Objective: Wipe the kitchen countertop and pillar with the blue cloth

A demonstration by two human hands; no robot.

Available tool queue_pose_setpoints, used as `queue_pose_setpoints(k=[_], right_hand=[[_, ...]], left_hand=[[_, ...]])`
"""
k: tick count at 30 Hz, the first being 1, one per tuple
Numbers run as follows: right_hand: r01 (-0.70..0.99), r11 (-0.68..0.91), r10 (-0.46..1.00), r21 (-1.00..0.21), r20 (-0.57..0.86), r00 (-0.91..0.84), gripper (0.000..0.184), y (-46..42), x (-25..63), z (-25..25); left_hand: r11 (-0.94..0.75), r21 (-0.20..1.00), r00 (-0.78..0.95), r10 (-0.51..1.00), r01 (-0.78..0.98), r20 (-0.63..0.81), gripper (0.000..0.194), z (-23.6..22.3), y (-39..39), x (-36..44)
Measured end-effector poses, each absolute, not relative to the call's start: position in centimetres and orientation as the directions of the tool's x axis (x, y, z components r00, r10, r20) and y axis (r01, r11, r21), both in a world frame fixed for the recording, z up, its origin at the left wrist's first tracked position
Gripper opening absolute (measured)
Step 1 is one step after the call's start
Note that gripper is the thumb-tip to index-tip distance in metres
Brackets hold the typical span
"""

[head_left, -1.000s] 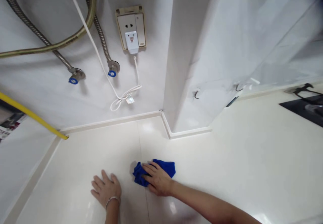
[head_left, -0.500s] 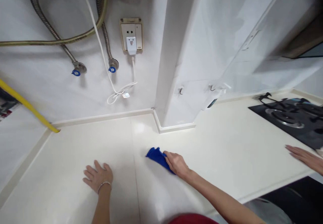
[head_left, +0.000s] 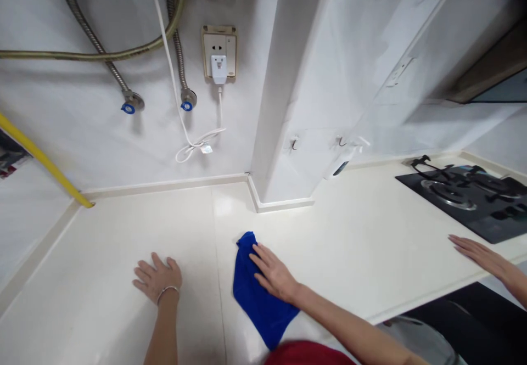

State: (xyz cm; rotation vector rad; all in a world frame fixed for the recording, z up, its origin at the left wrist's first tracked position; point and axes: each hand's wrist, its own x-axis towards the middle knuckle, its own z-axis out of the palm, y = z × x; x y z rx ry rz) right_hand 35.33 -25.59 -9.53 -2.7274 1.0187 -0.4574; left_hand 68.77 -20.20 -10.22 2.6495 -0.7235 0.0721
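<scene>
Where the wall [head_left: 123, 151] goes up: the back is filled by white, and dim shadows are cast on it.
Counter [head_left: 354, 228]: it is set along the wall, and it is crossed by a thin line [head_left: 221, 299].
Pillar [head_left: 284, 90]: it is pushed out from the wall, so a corner is made.
Stove [head_left: 489, 217]: it is black and is set into the counter at the far right.
Metal hoses [head_left: 95, 42]: they are hung down the wall.
Yellow pipe [head_left: 43, 159]: it is slanted down to the counter at the left.
Blue cloth [head_left: 257, 304]: it is spread on the counter, just right of the thin line and in front of the pillar. Its top end is bunched up.
Right hand [head_left: 275, 274]: it is laid on the blue cloth from above, with the fingers held a bit apart.
Left hand [head_left: 158, 278]: it is placed flat on the counter, well apart from the blue cloth. Its fingers are spread wide.
Other person's hand [head_left: 477, 251]: it is rested near the stove, with its fingers held together.
White plug [head_left: 219, 69]: it is pushed into a wall socket.
</scene>
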Motion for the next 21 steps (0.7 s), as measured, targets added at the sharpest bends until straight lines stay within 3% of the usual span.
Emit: queue_pose_setpoints(k=[3, 7, 12, 21], right_hand=[[-0.680, -0.724, -0.686, -0.115, 0.215, 0.695, 0.064, -24.2, 36.4, -12.6], [-0.719, -0.694, -0.709, -0.045, 0.219, 0.671, 0.067, -26.2, 38.1, -14.1], [-0.799, -0.596, -0.791, -0.087, 0.237, 0.564, 0.063, -33.4, 42.5, -14.3], [-0.888, -0.428, -0.898, -0.167, 0.194, 0.396, 0.066, -44.1, 51.5, -13.8]], left_hand=[[-0.787, 0.355, 0.861, -0.484, -0.505, 0.154, 0.061, -10.5, -20.2, 68.8], [-0.774, 0.353, 0.850, -0.474, -0.526, 0.229, 0.060, -11.2, -20.3, 68.7], [-0.775, 0.308, 0.827, -0.460, -0.551, 0.323, 0.058, -12.0, -20.4, 68.6], [-0.834, 0.216, 0.858, -0.469, -0.508, 0.208, 0.057, -11.6, -20.3, 68.9]])
